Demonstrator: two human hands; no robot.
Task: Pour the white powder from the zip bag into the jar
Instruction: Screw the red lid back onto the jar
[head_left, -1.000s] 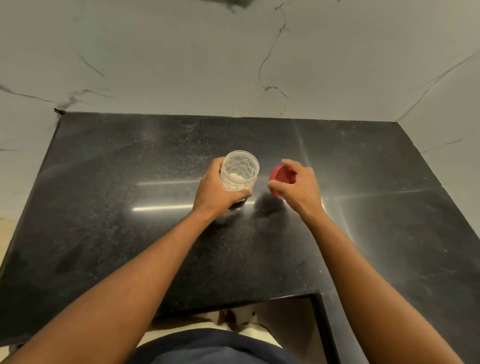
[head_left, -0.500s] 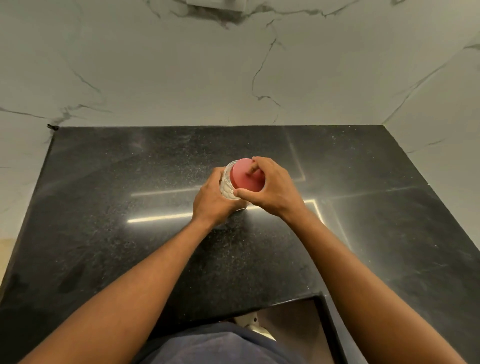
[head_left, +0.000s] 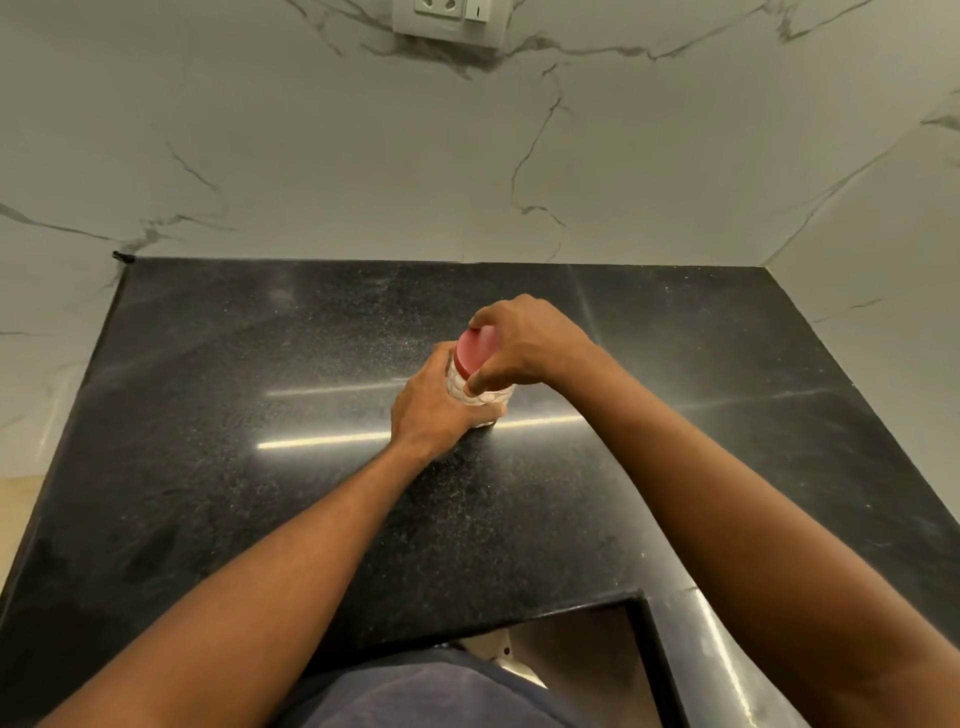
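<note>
A small clear jar (head_left: 460, 388) with a dimpled wall stands upright on the black counter (head_left: 234, 415), white powder showing through its side. My left hand (head_left: 434, 410) wraps around the jar's body from the left. A red lid (head_left: 475, 351) sits on the jar's mouth, and my right hand (head_left: 524, 345) grips that lid from above and the right, thumb at its near edge. No zip bag is in view.
White marble walls rise behind and to the right of the counter, with a socket and switch plate (head_left: 449, 18) high on the back wall. The counter has a cut-out notch (head_left: 576, 644) at its near edge. Fine white dust speckles the stone around the jar.
One second ago the jar was open and my right hand held the red lid beside it. The lid has come over onto the jar's mouth, and my right hand now grips it there.
</note>
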